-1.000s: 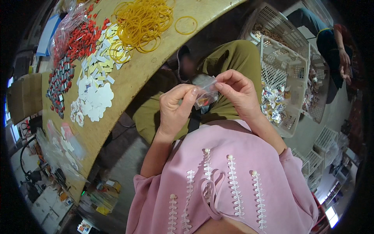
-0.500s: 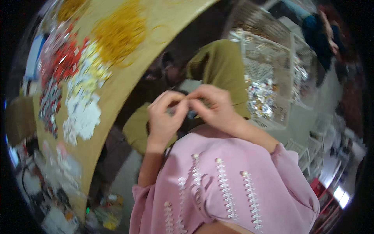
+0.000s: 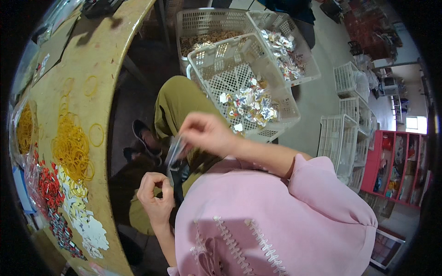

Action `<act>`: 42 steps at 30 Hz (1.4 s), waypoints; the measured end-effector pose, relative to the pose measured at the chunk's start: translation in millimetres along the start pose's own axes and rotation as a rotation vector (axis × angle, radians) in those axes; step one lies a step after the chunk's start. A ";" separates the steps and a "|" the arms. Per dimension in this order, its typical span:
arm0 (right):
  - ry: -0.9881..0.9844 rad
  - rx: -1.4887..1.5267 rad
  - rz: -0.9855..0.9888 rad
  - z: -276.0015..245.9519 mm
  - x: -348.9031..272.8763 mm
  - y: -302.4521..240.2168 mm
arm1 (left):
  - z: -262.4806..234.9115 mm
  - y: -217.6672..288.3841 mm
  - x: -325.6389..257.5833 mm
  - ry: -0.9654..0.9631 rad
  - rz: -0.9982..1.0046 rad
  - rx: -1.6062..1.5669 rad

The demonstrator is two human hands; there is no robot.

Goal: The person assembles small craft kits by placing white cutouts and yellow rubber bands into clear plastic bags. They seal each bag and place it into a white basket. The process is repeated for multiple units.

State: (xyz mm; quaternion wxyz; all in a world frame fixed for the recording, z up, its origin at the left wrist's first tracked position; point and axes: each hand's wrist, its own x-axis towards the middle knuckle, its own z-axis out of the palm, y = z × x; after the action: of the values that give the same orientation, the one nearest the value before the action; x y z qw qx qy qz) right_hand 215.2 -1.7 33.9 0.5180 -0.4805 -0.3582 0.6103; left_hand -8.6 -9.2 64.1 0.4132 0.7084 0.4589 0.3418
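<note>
right hand (image 3: pixel 207 132) pinches the top of a small clear packet (image 3: pixel 175 151), fingers closed narrow on it, packet hanging over the lap between the knees. left hand (image 3: pixel 154 195) sits just below, curled with thumb and forefinger nearly touching; can't tell if it grips the packet's lower end or a rubber band, too blurred. packet is above the lap, beside the table (image 3: pixel 110 69) edge, not on it.

on the table: loose pile of yellow rubber bands (image 3: pixel 71 149), red pieces (image 3: pixel 48 186), white cut-out pieces (image 3: pixel 87 225). right of the knee a white basket (image 3: pixel 216 57) holds shiny wrapped packets (image 3: pixel 248 105); another basket (image 3: pixel 304 60) stands behind it with more.

risks, my read: the hold is a light fingertip pinch on slick plastic, so the packet could slip and drop to the floor between the legs. if the left hand pulls while the right grip is that thin, the packet could twist or spill its contents. basket sits close to the right elbow, a wide swing could knock it.
</note>
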 end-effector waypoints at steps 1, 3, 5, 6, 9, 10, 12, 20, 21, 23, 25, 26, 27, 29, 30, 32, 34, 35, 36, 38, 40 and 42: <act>0.082 -0.065 -0.038 -20.5 2.9 -7.0 | -0.7 -1.3 -0.7 -0.009 -0.014 -0.037; 0.299 -0.188 -0.199 -79.5 10.7 -12.7 | -6.3 -16.7 -7.1 0.015 -0.109 -0.144; 0.481 -0.412 -0.352 -146.9 6.8 -44.4 | -10.6 -17.6 -9.4 0.060 -0.269 -0.281; 0.573 -0.488 -0.398 -181.4 4.3 -51.7 | -13.0 -21.7 -10.8 0.068 -0.316 -0.306; 0.935 -1.114 -0.577 -258.8 -12.4 -62.4 | -14.2 -28.2 -7.4 0.055 -0.408 -0.365; 0.918 -1.041 -0.491 -268.2 -12.2 -55.7 | -13.5 -29.4 -7.7 0.049 -0.422 -0.360; 0.851 -1.014 -0.251 -278.2 -9.4 -21.4 | -10.3 -32.6 -7.7 0.039 -0.449 -0.349; 0.771 -1.164 0.511 -322.2 11.1 198.6 | -4.3 -32.1 -11.2 -0.001 -0.561 -0.386; 0.842 -1.025 0.522 -336.6 10.5 220.5 | -6.0 -32.9 -10.4 -0.007 -0.561 -0.386; 0.976 -0.756 0.530 -363.7 13.5 255.4 | -7.8 -39.0 -10.8 -0.015 -0.557 -0.402; 0.826 -0.356 0.584 -348.2 21.3 233.3 | -6.8 -43.7 -14.9 0.017 -0.603 -0.449; 0.740 -0.230 0.569 -352.9 16.2 230.6 | -5.3 -46.3 -15.7 0.021 -0.624 -0.481; 0.654 -0.105 0.553 -356.7 13.6 228.9 | -2.2 -48.8 -15.3 0.012 -0.628 -0.493; 0.670 -0.275 0.488 -350.2 14.7 215.5 | 6.7 -50.9 -13.8 0.005 -0.642 -0.515; 0.706 -0.350 0.395 -331.9 20.9 201.6 | 9.8 -49.0 -12.7 0.002 -0.674 -0.526; 0.643 -0.541 0.240 -303.0 34.8 162.5 | 14.2 -50.9 -13.6 -0.033 -0.662 -0.607; 0.592 -0.510 0.058 -258.9 42.2 113.0 | 19.0 -51.9 -8.6 -0.090 -0.669 -0.656; 0.517 -0.449 0.016 -233.4 43.0 84.0 | 20.6 -49.5 -5.2 -0.119 -0.670 -0.684; 0.482 -0.393 0.017 -198.2 42.6 51.1 | 24.0 -50.9 -4.1 -0.135 -0.658 -0.693; 0.319 -0.245 -0.035 -131.1 37.2 3.3 | 29.4 -43.6 3.0 -0.126 -0.643 -0.754; 0.121 -0.139 0.006 -72.6 26.7 -23.6 | 31.1 -45.2 6.8 -0.111 -0.570 -0.942; 0.008 -0.086 0.222 -21.2 12.7 -40.8 | 31.3 -43.3 11.1 -0.058 -0.481 -1.076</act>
State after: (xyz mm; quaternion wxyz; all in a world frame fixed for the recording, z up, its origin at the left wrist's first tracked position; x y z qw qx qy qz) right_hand 247.3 17.9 63.3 0.4275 -0.5414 -0.3264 0.6462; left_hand 6.3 2.9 13.0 0.7927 0.2842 0.3575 0.4038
